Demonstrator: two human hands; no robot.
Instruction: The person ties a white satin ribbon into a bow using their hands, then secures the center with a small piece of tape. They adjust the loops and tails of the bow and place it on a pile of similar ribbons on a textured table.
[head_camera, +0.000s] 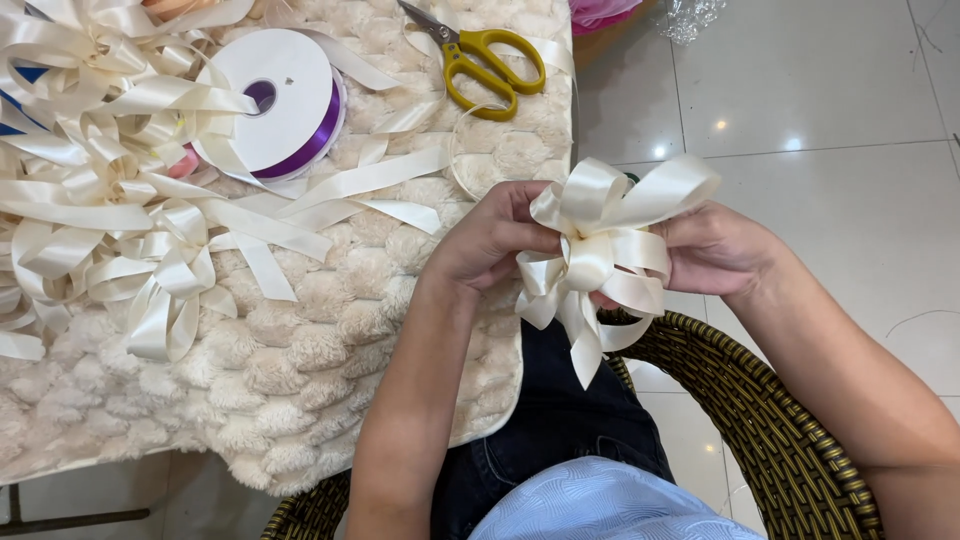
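Note:
Both my hands hold a cream satin ribbon bow (598, 252) over my lap, just off the table's right edge. My left hand (487, 238) pinches the bow's left loops with its fingers. My right hand (712, 250) grips the bow from the right, partly hidden behind the loops. The bow has several loops and cut tails hanging down.
A fluffy cream cover (330, 330) lies on the table. On it sit a pile of finished cream bows (110, 190), a ribbon spool with purple ribbon (275, 100), loose ribbon strips (370, 190) and yellow-handled scissors (485, 62). I sit in a woven wicker chair (770, 420) on a tiled floor (830, 100).

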